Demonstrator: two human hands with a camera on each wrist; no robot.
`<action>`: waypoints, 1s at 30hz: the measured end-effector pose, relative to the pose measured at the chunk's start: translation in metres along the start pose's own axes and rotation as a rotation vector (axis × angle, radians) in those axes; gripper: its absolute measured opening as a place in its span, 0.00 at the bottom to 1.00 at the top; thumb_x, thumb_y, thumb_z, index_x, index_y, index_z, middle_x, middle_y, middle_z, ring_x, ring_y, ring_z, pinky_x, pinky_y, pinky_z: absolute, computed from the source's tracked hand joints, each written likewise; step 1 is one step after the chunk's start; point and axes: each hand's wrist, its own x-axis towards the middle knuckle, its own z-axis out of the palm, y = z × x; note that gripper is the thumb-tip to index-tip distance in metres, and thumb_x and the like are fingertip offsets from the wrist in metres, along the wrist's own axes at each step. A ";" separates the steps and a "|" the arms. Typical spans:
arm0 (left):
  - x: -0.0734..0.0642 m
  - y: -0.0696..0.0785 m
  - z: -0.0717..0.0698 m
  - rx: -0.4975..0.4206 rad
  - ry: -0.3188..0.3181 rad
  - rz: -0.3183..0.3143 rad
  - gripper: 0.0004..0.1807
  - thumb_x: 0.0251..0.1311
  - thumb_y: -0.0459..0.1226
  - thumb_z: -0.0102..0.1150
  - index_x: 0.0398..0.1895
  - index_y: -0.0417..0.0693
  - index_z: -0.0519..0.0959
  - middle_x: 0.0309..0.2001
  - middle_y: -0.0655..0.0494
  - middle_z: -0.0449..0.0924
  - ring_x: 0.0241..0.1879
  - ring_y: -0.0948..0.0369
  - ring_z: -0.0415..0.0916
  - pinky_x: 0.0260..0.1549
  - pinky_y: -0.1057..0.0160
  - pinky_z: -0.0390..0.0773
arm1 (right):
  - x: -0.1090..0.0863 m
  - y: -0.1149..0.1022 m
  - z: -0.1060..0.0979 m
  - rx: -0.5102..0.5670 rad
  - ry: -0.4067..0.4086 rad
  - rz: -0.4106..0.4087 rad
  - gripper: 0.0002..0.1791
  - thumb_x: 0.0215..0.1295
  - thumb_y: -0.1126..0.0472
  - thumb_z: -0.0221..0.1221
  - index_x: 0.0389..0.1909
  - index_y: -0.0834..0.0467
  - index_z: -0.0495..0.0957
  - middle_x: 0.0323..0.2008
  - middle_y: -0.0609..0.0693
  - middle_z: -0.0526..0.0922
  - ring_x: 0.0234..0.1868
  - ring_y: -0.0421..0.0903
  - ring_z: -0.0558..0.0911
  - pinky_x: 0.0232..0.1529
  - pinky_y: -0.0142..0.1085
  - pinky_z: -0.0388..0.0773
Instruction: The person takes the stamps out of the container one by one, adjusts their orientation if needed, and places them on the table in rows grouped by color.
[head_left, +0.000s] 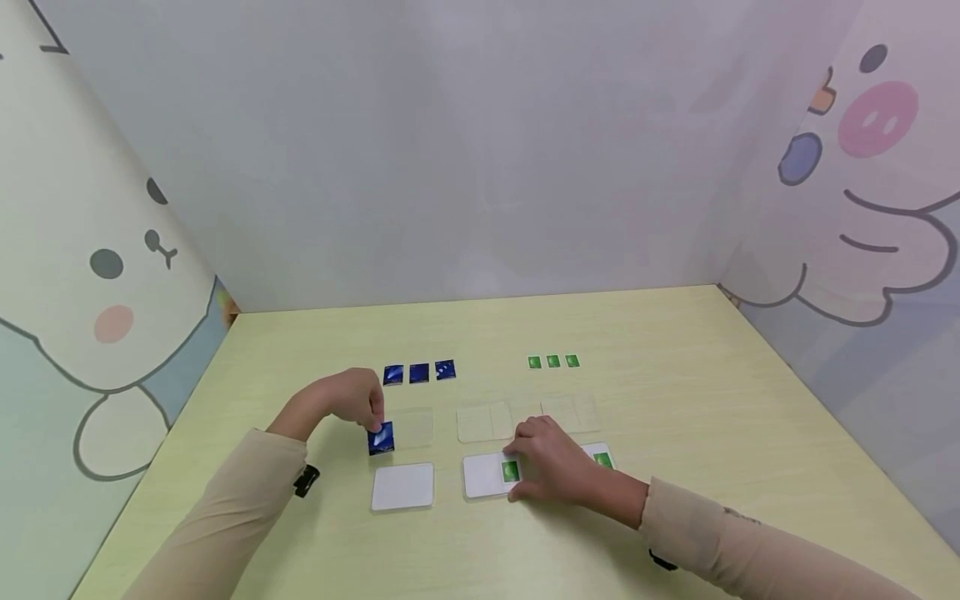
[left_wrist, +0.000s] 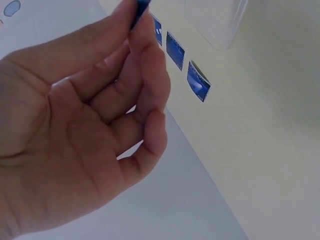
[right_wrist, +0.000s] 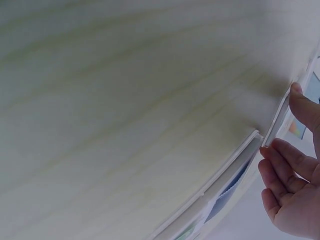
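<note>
In the head view my left hand pinches a small blue square packet between thumb and fingertips, above the table left of a clear plastic lid. Its dark blue edge shows at the fingertips of the left hand in the left wrist view. My right hand holds the right end of a shallow white box, thumb on the near edge and fingers at the far edge. A green square lies in that end. The right wrist view has the right hand at the box edge.
A plain white box stands left; another with a green square is partly hidden behind the right hand. Two more clear lids lie behind. Farther back are three blue packets and three green squares.
</note>
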 end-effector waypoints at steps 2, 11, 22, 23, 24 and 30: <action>0.001 -0.001 0.000 0.004 0.003 -0.001 0.05 0.53 0.32 0.66 0.23 0.44 0.81 0.23 0.57 0.77 0.26 0.63 0.69 0.27 0.66 0.70 | 0.000 0.000 0.000 0.000 0.001 -0.002 0.30 0.41 0.40 0.73 0.43 0.55 0.84 0.37 0.43 0.80 0.41 0.39 0.73 0.53 0.38 0.70; -0.002 -0.002 -0.002 0.012 0.014 0.003 0.05 0.53 0.31 0.66 0.22 0.44 0.81 0.22 0.57 0.76 0.25 0.63 0.67 0.26 0.67 0.68 | 0.000 0.001 0.001 0.000 0.007 -0.009 0.30 0.41 0.40 0.74 0.42 0.55 0.84 0.37 0.43 0.80 0.41 0.39 0.73 0.53 0.38 0.70; -0.001 -0.006 -0.004 -0.005 0.013 -0.035 0.05 0.54 0.31 0.65 0.23 0.44 0.80 0.24 0.56 0.78 0.27 0.61 0.69 0.29 0.65 0.71 | 0.000 0.001 0.002 0.005 -0.002 0.001 0.31 0.40 0.40 0.74 0.42 0.55 0.84 0.37 0.43 0.81 0.42 0.39 0.74 0.54 0.38 0.70; 0.000 -0.006 -0.004 -0.005 0.013 -0.038 0.05 0.54 0.31 0.65 0.23 0.44 0.80 0.25 0.55 0.78 0.27 0.61 0.69 0.30 0.64 0.71 | 0.000 0.001 0.002 0.004 -0.002 0.001 0.31 0.40 0.40 0.74 0.42 0.55 0.84 0.37 0.43 0.81 0.42 0.39 0.74 0.54 0.38 0.70; 0.000 -0.006 -0.004 -0.006 0.011 -0.041 0.05 0.54 0.31 0.65 0.23 0.44 0.80 0.25 0.55 0.78 0.28 0.61 0.70 0.30 0.64 0.71 | 0.000 0.001 0.002 0.004 -0.002 0.000 0.31 0.40 0.40 0.74 0.42 0.55 0.84 0.37 0.43 0.81 0.42 0.39 0.74 0.54 0.39 0.70; 0.000 -0.008 -0.006 -0.016 0.008 -0.061 0.04 0.54 0.31 0.65 0.25 0.43 0.80 0.26 0.54 0.79 0.29 0.60 0.70 0.33 0.62 0.73 | 0.001 0.001 0.003 0.002 0.000 -0.004 0.31 0.40 0.40 0.74 0.42 0.55 0.85 0.37 0.43 0.81 0.42 0.39 0.74 0.54 0.38 0.70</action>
